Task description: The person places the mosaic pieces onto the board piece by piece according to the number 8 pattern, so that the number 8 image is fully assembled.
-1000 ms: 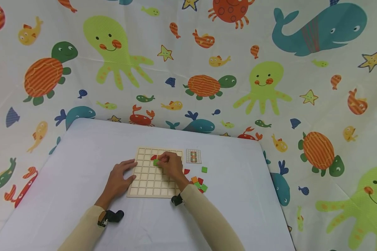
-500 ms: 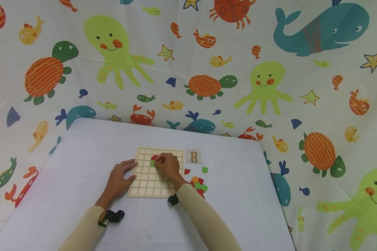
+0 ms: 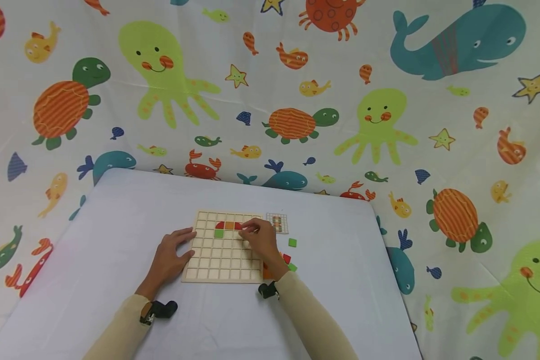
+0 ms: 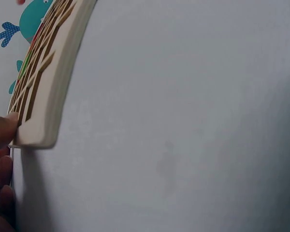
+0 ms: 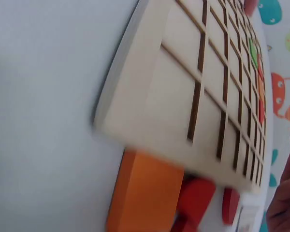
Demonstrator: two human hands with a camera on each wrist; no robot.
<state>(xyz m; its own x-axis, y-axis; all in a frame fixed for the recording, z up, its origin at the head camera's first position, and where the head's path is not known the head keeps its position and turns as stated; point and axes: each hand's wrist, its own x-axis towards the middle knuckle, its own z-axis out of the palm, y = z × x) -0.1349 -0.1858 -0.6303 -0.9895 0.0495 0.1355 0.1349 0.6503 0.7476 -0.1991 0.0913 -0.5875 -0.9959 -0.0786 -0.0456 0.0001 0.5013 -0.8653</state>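
Note:
A wooden grid board (image 3: 204, 265) lies on the white table. In its upper rows sit a red piece (image 3: 220, 225), an orange square (image 3: 229, 225) and another red piece (image 3: 237, 226). A green square (image 3: 218, 233) fills the cell under the left red one. My left hand (image 3: 168, 257) rests against the board's left edge, thumb and fingertips touching it. Over the board's upper right hovers my right hand (image 3: 262, 240), fingers loosely bent beside the right red piece; no piece shows between them. Only part of that hand (image 5: 286, 195) appears in the right wrist view.
Loose pieces lie right of the board, partly hidden by my right forearm: an orange block (image 5: 147, 191), red ones (image 5: 195, 195) and green ones. A single green square (image 3: 292, 242) lies apart. A small pattern card (image 3: 280, 224) lies beyond the board's right edge.
The green square now lies flat in its cell, released by my right hand. That hand has moved right, uncovering the orange and right red pieces. My left hand stays put.

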